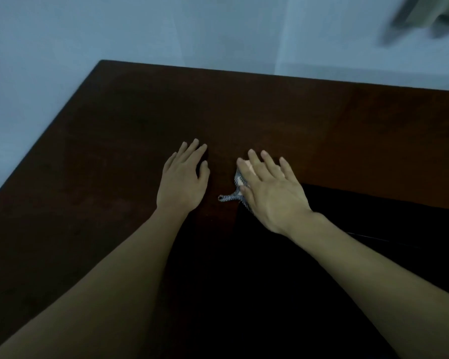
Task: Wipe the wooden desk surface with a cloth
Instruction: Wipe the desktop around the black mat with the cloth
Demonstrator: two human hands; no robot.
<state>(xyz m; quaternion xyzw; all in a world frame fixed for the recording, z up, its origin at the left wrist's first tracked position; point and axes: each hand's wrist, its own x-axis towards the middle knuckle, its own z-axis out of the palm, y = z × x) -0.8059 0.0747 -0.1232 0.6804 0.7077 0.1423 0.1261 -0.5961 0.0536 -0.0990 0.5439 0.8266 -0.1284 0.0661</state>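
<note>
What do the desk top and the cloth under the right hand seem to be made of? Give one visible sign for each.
Desk top: probably wood or wood veneer, matt dark reddish-brown; the dim light hides any grain.
Cloth: looks like soft woven fabric with a fine light-and-dark pattern, bunching limply under the right hand.

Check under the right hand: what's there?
The right hand lies flat, fingers straight, on a small cloth with a dark-and-white pattern on the wooden desk. Only its left edge and a loop show; the rest is covered by the palm.

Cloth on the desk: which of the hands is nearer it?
Right. The right hand lies flat on the cloth; the left hand rests on bare desk beside it, apart.
</note>
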